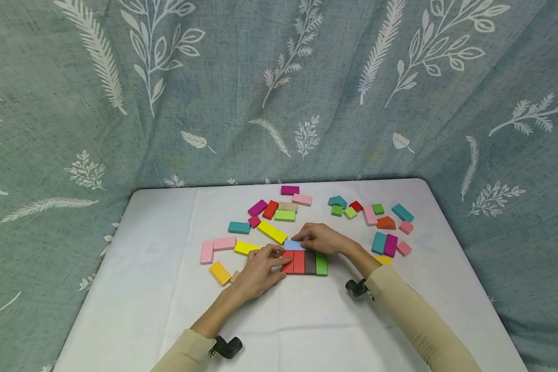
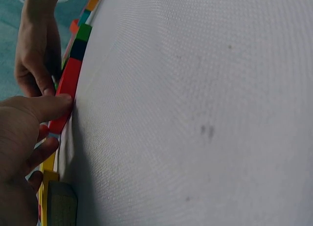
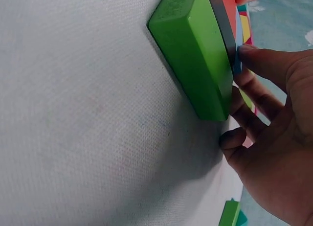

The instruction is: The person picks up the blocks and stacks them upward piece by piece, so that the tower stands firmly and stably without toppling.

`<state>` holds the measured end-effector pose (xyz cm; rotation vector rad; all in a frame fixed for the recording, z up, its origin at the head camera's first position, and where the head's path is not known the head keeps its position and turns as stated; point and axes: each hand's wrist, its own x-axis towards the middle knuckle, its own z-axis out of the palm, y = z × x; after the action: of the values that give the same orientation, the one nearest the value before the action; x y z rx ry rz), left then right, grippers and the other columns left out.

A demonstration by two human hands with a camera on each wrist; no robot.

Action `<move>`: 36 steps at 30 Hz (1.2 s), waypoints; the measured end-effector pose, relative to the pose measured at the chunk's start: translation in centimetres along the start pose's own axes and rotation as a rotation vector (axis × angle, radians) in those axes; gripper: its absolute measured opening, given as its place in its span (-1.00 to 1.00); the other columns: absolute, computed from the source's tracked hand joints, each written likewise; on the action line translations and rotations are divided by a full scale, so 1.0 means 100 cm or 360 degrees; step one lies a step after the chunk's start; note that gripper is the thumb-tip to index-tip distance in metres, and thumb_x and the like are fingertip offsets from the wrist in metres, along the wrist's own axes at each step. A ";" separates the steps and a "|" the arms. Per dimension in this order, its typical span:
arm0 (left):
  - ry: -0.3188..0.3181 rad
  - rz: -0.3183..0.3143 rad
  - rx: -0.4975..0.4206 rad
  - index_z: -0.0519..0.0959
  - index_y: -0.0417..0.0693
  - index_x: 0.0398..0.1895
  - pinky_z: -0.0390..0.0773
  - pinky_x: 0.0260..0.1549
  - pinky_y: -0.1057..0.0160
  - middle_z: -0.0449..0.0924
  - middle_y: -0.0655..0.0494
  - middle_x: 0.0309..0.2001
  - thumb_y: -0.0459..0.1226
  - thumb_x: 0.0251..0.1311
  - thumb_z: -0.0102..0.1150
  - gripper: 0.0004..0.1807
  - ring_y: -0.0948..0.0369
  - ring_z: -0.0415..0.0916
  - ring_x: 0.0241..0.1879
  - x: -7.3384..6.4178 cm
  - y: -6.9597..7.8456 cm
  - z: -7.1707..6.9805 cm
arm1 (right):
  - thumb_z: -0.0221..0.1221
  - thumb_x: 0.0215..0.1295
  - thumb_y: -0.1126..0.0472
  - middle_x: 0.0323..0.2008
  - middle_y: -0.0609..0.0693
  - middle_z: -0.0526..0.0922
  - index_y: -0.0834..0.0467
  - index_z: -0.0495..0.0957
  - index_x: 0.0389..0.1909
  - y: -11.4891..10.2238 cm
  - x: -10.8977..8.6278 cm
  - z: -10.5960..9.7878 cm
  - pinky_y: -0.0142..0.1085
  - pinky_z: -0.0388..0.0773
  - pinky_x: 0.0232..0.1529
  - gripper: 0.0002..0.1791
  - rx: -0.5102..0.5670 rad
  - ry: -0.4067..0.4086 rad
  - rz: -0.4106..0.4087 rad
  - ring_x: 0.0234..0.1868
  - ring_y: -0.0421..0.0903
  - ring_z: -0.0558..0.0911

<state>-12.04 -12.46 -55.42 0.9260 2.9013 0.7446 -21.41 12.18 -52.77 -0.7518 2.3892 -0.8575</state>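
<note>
Several blocks lie side by side in a row: two red blocks (image 1: 299, 262), a black block (image 1: 310, 263) and a green block (image 1: 322, 264). A light blue block (image 1: 294, 245) lies crosswise along the row's far edge. My right hand (image 1: 324, 238) pinches this blue block between thumb and fingers; its thumb sits against the blue edge in the right wrist view. At the row's left end, my left hand (image 1: 259, 271) rests its fingertips on the outer red block (image 2: 66, 89), the thumb touching its near side. The left hand's other fingers hang loosely beside the row.
Left of the row lie yellow blocks (image 1: 272, 232), pink blocks (image 1: 206, 252) and an orange block (image 1: 220, 273). Small green, teal and red pieces, a magenta block (image 1: 390, 245) and others are scattered at right. A white cloth covers the table (image 1: 302, 330); a patterned curtain (image 1: 242, 93) hangs behind.
</note>
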 end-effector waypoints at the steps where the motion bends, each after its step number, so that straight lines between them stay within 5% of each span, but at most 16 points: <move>1: 0.0000 0.0001 -0.0001 0.61 0.24 0.26 0.25 0.01 0.05 0.42 0.16 0.25 -0.07 0.22 0.40 -0.50 0.22 0.41 0.21 0.000 0.000 0.000 | 0.20 0.44 0.20 -0.06 -0.16 0.61 -0.05 0.65 0.20 0.000 0.000 0.000 -0.27 0.48 0.02 -0.65 -0.0002 0.0000 0.0004 -0.06 -0.16 0.51; 28: 0.0002 -0.0006 -0.0016 0.62 0.24 0.25 0.25 -0.01 0.07 0.42 0.16 0.24 -0.08 0.21 0.41 -0.50 0.22 0.41 0.19 0.001 0.001 0.000 | 0.19 0.45 0.18 -0.03 -0.18 0.60 -0.06 0.64 0.21 0.004 0.001 0.004 -0.24 0.49 0.09 -0.65 0.0006 0.0020 0.0020 -0.02 -0.18 0.51; 36: -0.0002 -0.0012 -0.0013 0.61 0.23 0.26 0.26 0.02 0.04 0.42 0.18 0.25 -0.07 0.22 0.40 -0.50 0.22 0.41 0.20 0.000 0.000 0.000 | 0.20 0.44 0.17 -0.01 -0.16 0.61 -0.04 0.65 0.19 0.010 -0.013 -0.008 -0.23 0.51 0.04 -0.66 0.0134 0.0099 0.0078 -0.07 -0.13 0.53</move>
<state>-12.05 -12.44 -55.43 0.9139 2.8964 0.7548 -21.27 14.04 -52.59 -0.6406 2.3985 -0.9676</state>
